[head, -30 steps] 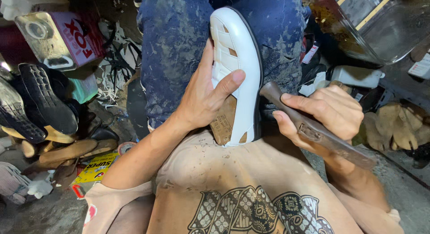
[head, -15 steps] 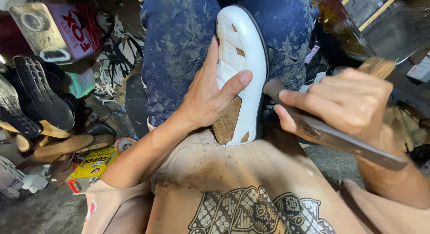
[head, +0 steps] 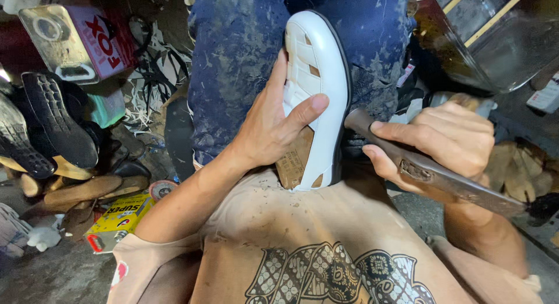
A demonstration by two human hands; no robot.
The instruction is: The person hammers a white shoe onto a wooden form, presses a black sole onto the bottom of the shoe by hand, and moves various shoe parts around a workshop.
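Head view: white shoe in left grip

Cobbler's workshop (cluttered): loose shoe soles, glue tin

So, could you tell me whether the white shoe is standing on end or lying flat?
On end: the white shoe has toe up, heel down.

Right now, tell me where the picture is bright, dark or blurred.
Head view: light falls brightly on the white shoe, almost washing it out; the left hand and right hand are sharp; corners fall into shadow; the tool tip at the right edge is dark and soft; edges bend slightly.
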